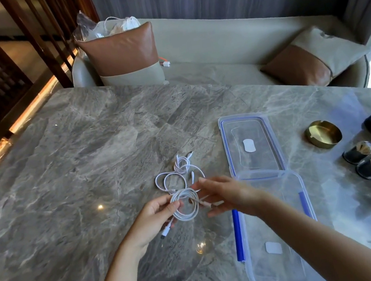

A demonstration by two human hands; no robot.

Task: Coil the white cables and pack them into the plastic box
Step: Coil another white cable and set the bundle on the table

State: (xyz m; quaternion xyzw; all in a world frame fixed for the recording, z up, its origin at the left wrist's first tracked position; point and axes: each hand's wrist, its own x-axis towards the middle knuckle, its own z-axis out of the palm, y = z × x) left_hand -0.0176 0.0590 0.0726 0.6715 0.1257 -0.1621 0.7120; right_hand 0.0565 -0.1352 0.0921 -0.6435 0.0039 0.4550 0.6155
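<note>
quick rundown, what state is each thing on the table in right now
coiled cable: looped, pinched in left hand
right hand: open, fingers at the coil
loose cables: lying on the table, partly looped
box: open, no cables inside
lid: off, flat beyond the box
ashtray: upright, looks empty

Two bare forearms reach in from the lower edge of the view, no sleeve on either as far up as the picture shows. The left hand point(152, 216) and the right hand point(226, 195) wear no gloves. No ring, watch or bracelet shows on the fingers or wrists. The fingernails are short and plain. The right hand's fingers are slightly blurred.
</note>
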